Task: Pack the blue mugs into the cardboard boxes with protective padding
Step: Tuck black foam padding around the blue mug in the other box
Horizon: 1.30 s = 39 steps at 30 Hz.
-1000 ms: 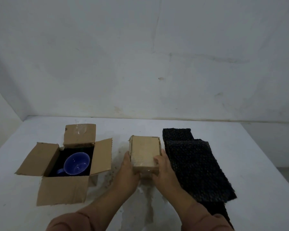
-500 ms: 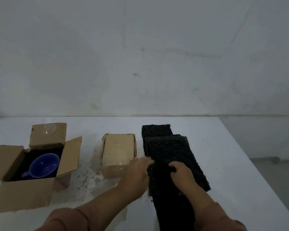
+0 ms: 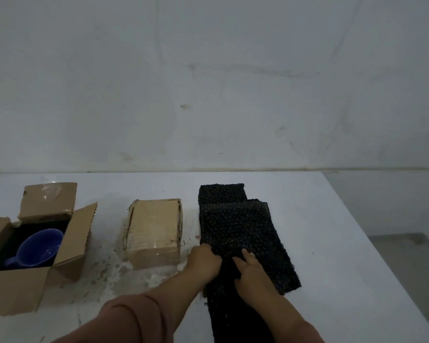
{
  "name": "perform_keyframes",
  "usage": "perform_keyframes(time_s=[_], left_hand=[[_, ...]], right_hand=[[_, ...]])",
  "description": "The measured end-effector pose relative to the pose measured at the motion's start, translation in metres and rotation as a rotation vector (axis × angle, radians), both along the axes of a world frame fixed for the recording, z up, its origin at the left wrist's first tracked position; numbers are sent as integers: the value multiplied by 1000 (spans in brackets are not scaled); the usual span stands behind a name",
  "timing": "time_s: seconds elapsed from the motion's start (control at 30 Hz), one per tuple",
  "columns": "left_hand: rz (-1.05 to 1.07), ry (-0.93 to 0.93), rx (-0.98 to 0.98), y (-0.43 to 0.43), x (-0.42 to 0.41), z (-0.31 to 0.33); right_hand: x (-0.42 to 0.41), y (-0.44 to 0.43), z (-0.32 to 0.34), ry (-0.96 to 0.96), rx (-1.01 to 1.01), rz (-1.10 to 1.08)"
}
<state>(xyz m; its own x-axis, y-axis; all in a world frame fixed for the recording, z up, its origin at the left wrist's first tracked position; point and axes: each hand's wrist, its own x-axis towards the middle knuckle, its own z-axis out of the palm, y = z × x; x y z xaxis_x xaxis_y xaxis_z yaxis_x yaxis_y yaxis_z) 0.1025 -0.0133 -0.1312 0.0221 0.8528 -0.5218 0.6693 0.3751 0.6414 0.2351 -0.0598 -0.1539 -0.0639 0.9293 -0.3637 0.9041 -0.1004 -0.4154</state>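
So both hands are over at the stack of black bubble wrap (image 3: pixel 221 193) on the right side of the white desk (image 3: pixel 337 243); the left hand (image 3: pixel 204 262) has its fingers curled over the near-left edge of the top sheet (image 3: pixel 238 226) and is gripping it; the right hand (image 3: pixel 254 277) is right next to it, fingers and thumb bent and pinching up a bit of that same sheet near its front edge; the two hands are almost touching. The stack is a few bumpy sheets laid roughly on top of each other, one sticking out at the back and another running out toward the camera under the forearms. Just left of the stack is a closed cardboard box (image 3: pixel 154 224), flaps down, with shiny tape on the top; neither hand is on it. Further left there's an open cardboard box (image 3: pixel 47 203) with all its flaps splayed out; the blue mug (image 3: pixel 39 248) is inside it, sitting on dark padding, mouth up toward the camera and handle at the near left. A pinkish-brown sleeve (image 3: pixel 139 318) covers the left forearm; the plain scuffed wall (image 3: pixel 208 95) is behind the desk.
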Motion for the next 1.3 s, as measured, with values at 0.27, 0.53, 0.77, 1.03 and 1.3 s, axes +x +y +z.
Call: perform_keyframes(time_s=[0.27,0.53,0.77,1.03,1.3], left_hand=[[-94,85,98,2,19,-4],[161,-657,17,9,8,47],[393,-1029,111,9,-59,106],[333,-808,190,5,-193,122],[294,-505,442,7,-320,142]], right_hand=[[2,-2,4,122,-3,-34],[29,10,36,474,300,-603],[7,33,67,1299,-270,-759],[-84,59,111,1317,129,-517],[-197,79,156,609,497,-99]])
